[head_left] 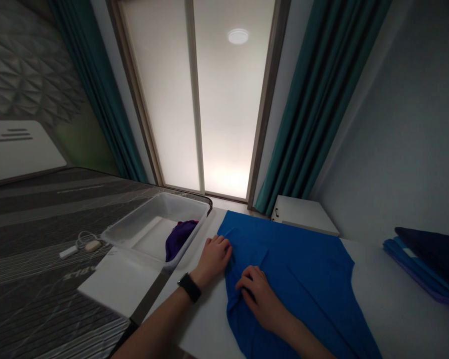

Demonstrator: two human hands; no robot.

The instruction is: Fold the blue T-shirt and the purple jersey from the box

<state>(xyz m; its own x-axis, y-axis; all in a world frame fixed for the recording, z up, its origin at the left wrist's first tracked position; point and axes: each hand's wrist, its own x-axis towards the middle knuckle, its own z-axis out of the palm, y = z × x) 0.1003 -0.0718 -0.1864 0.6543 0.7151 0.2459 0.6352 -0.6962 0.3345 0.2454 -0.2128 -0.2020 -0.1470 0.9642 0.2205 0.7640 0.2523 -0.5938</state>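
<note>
A bright blue garment (303,264), which looks like a shirt, lies spread over the white table with a few creases in it. At its left edge my left hand (215,254) has its fingers curled down onto the cloth, a dark watch on the wrist. Closer to me, my right hand (260,301) is closed with thumb and fingers on a bunched part of the same edge. The fingertips of both hands are partly hidden. The near end of the garment runs out of view at the bottom.
Left of the table, a translucent plastic bin (134,244) holds a purple cloth (181,238). A white charger with a cable (69,252) lies on the dark patterned bed cover. Folded clothes (430,264) are stacked at the right. A white cabinet (303,212) stands behind the table.
</note>
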